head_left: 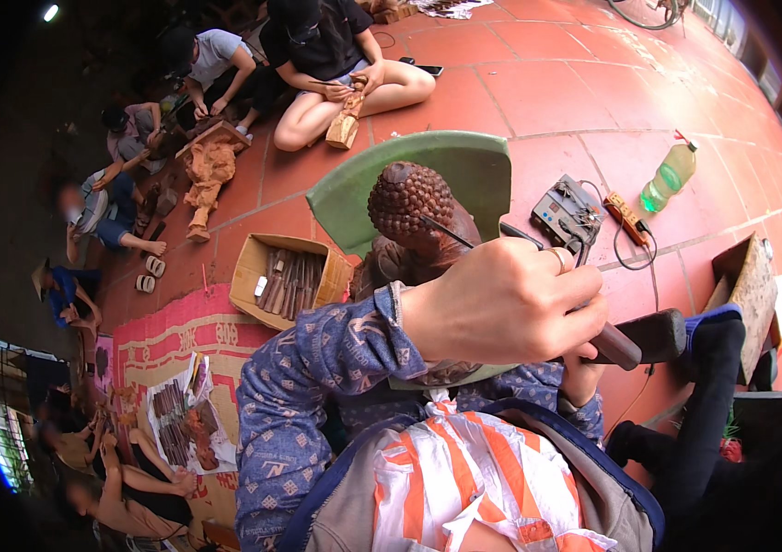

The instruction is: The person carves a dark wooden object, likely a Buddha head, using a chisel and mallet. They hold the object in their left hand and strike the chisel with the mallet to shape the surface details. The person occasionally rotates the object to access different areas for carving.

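Note:
A dark brown wooden statue [406, 204] with a knobbly, curled head stands just in front of me, leaning on a green plastic seat [464, 164]. My left hand [501, 304], in a blue patterned sleeve, is closed around a chisel [451, 233]. The chisel's thin metal shaft points at the statue's head, and its dark handle sticks out at the lower right. My right hand [582, 375] shows only partly beneath the left one, gripping a dark wooden mallet [660, 335] whose head sits at the chisel's handle end.
An orange-and-white striped bag [464, 478] lies on my lap. A cardboard box of chisels [288, 276] sits to the left, and a grey electric device [564, 213], a cable and a green bottle [671, 175] to the right. A wooden block [752, 287] stands far right. Several people carve on the red tile floor behind.

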A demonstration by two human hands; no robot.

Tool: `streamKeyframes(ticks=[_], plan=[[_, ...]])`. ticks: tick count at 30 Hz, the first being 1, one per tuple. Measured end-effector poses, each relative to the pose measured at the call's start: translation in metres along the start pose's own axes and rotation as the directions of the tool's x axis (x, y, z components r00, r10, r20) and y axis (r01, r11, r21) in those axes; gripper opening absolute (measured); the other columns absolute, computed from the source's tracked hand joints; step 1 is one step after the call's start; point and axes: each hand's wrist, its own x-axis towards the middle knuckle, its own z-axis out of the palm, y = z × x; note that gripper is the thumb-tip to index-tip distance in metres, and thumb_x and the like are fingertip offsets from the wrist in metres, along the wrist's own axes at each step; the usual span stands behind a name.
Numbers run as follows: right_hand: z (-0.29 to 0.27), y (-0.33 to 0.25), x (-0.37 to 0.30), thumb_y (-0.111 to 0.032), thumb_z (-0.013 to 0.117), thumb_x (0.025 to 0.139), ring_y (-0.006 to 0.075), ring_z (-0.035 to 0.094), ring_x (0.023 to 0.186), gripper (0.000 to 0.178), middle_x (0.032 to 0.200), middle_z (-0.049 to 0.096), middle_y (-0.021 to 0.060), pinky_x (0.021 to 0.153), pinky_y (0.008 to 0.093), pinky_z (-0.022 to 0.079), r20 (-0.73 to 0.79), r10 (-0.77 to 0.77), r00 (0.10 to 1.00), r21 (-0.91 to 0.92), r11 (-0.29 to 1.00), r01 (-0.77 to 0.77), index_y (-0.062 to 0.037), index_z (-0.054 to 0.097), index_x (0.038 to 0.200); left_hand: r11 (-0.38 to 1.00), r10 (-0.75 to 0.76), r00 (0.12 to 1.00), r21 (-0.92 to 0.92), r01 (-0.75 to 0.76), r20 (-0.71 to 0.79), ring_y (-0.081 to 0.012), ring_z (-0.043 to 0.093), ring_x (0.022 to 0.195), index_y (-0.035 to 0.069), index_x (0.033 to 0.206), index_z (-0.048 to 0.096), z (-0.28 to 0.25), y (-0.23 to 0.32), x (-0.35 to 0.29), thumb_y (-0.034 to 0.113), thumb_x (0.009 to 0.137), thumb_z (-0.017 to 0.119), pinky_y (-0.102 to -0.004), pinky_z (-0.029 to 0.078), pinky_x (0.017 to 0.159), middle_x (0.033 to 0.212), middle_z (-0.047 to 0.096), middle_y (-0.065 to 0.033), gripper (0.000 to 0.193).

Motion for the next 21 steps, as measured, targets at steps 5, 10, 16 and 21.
streamKeyframes(ticks=[5, 10, 16, 21], plan=[[0.009, -0.001, -0.006, -0.011, 0.065, 0.089, 0.0158, 0.056, 0.087, 0.017, 0.092, 0.055, 0.0057, 0.081, 0.0291, 0.043, -0.141, 0.004, 0.99, 0.013, 1.0, -0.002, 0.0015, 0.057, 0.097, 1.0, -0.018, 1.0, 0.008, 0.018, 0.009, -0.0128, 0.056, 0.061, 0.009, 0.089, 0.062, 0.002, -0.001, -0.001, 0.035, 0.071, 0.069, -0.027, 0.042, 0.048, 0.074, 0.051, -0.0005, 0.032], [0.009, 0.018, -0.016, -0.007, 0.064, 0.089, 0.0208, 0.052, 0.114, 0.042, 0.126, 0.053, 0.0113, 0.098, 0.035, 0.041, -0.085, -0.003, 0.996, -0.137, 0.991, -0.009, 0.0026, 0.05, 0.127, 0.998, -0.02, 1.0, 0.053, 0.019, 0.022, -0.0127, 0.056, 0.061, 0.009, 0.087, 0.061, 0.005, -0.002, -0.003, 0.035, 0.07, 0.069, -0.0266, 0.041, 0.048, 0.074, 0.05, -0.0006, 0.032], [0.028, 0.0, -0.011, -0.009, 0.065, 0.089, 0.0183, 0.054, 0.107, 0.04, 0.118, 0.055, 0.0097, 0.092, 0.0325, 0.043, -0.158, 0.113, 0.981, 0.038, 0.993, -0.108, 0.002, 0.05, 0.124, 0.995, -0.046, 0.999, 0.089, 0.044, 0.019, -0.013, 0.058, 0.064, 0.009, 0.085, 0.061, 0.007, -0.002, -0.002, 0.034, 0.07, 0.069, -0.0263, 0.043, 0.049, 0.076, 0.052, -0.0006, 0.03], [0.039, 0.006, -0.009, -0.009, 0.066, 0.089, 0.0069, 0.049, 0.069, 0.025, 0.081, 0.051, -0.001, 0.06, 0.0223, 0.04, -0.213, 0.15, 0.965, 0.176, 0.978, -0.113, -0.0042, 0.05, 0.107, 0.992, -0.067, 0.998, 0.111, 0.066, 0.011, -0.0137, 0.06, 0.066, 0.009, 0.085, 0.062, 0.01, -0.004, -0.002, 0.034, 0.07, 0.068, -0.0265, 0.045, 0.051, 0.079, 0.055, -0.0006, 0.03]])
